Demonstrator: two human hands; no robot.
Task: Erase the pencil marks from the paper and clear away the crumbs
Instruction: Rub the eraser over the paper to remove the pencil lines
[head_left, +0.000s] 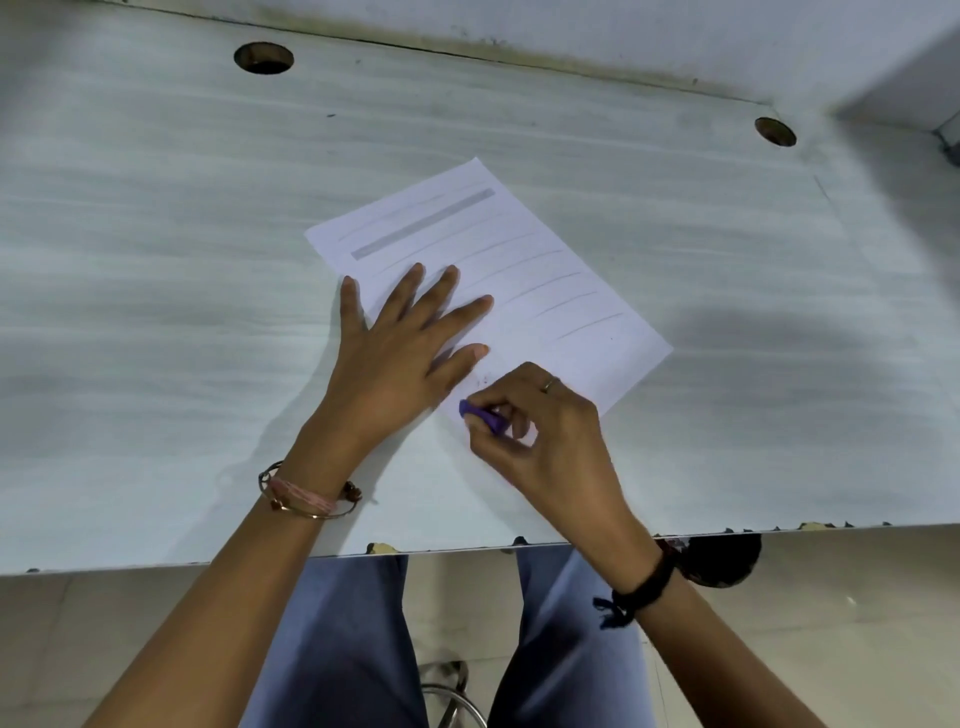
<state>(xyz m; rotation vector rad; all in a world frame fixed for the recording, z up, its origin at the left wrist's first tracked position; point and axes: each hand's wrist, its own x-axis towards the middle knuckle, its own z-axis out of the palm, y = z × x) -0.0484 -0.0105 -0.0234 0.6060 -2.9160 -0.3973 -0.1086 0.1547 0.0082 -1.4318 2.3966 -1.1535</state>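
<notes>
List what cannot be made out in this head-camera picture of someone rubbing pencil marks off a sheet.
1. Head view: the eraser shows only its purple end; fingers of the right hand cover the rest.
2. Head view: the paper is covered along its left side by the left hand and at its near corner by the right hand, hiding any marks there.
3. Head view: the specks beside the eraser are too small to confirm as crumbs.

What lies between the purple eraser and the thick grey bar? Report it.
Head view: the left hand, flat on the paper, lies between eraser and bar.
</notes>
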